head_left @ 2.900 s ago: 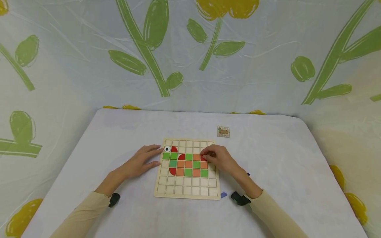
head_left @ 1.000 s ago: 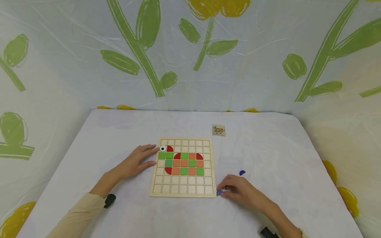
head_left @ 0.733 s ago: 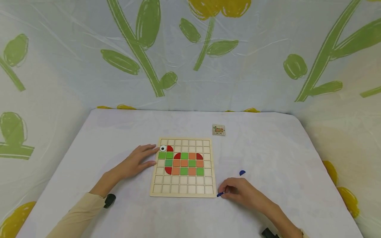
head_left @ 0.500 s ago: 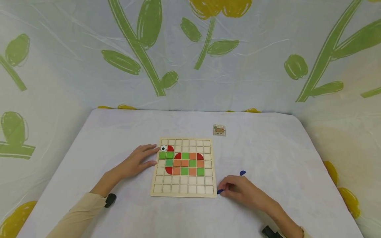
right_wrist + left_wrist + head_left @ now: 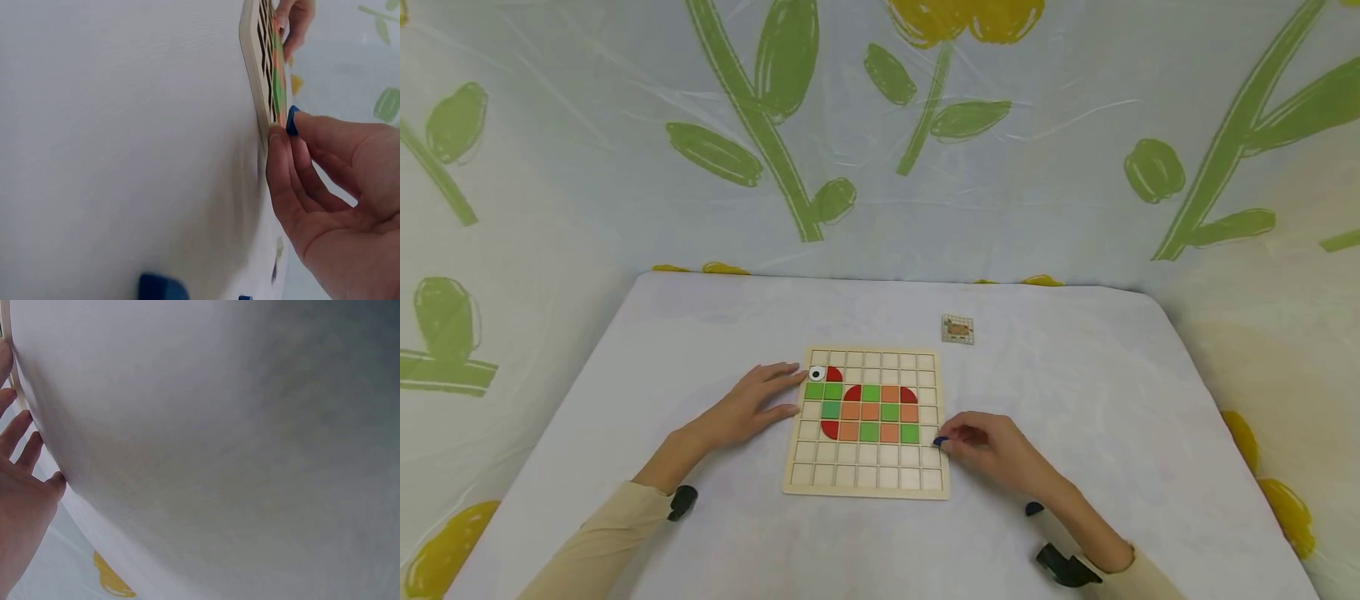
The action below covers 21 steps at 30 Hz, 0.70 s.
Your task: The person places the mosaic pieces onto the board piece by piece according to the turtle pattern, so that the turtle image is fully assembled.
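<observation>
A square wooden grid board lies on the table, with green, orange and red tiles and a white eye tile set in it. My right hand pinches a small dark-blue rounded tile between thumb and fingers at the board's right edge. My left hand rests at the board's left side, fingers spread and relaxed, fingertips at the rim. In the left wrist view only part of the left hand shows.
Another blue tile lies beside my right wrist; the right wrist view shows two loose blue tiles near its lower edge, one of them large in view. A small picture card lies behind the board. Patterned cloth walls surround the white-covered table.
My right hand has left the red tile at the board's upper right, picked up a blue tile by the lower right corner and carried it up to the right edge. Left hand stays put.
</observation>
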### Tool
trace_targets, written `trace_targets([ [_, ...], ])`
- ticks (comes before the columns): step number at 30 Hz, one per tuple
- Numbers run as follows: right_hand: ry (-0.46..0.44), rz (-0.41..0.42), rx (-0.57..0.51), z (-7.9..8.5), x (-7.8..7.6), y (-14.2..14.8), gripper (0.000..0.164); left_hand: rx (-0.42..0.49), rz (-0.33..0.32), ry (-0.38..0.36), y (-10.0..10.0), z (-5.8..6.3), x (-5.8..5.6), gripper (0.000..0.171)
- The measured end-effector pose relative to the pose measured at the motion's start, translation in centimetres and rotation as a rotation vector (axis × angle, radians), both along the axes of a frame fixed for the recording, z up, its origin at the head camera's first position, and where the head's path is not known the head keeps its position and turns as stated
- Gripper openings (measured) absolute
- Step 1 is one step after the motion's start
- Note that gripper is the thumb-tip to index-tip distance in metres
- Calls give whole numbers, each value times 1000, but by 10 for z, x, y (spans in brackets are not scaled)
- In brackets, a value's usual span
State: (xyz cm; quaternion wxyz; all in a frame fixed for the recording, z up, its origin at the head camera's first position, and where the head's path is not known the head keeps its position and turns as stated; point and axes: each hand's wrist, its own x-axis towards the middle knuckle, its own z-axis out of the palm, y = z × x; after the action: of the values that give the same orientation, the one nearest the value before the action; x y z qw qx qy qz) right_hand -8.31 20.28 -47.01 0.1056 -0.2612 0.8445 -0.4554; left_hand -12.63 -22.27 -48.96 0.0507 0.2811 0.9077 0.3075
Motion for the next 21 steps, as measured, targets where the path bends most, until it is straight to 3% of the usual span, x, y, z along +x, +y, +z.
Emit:
trace_targets([
  [14,-32,-190,31,1,-18,-24,9,-4,7,-50,1,4,-1,59],
  [21,-32,-225,31,1,-22,-31,4,1,-5,-28,0,5,-1,58],
])
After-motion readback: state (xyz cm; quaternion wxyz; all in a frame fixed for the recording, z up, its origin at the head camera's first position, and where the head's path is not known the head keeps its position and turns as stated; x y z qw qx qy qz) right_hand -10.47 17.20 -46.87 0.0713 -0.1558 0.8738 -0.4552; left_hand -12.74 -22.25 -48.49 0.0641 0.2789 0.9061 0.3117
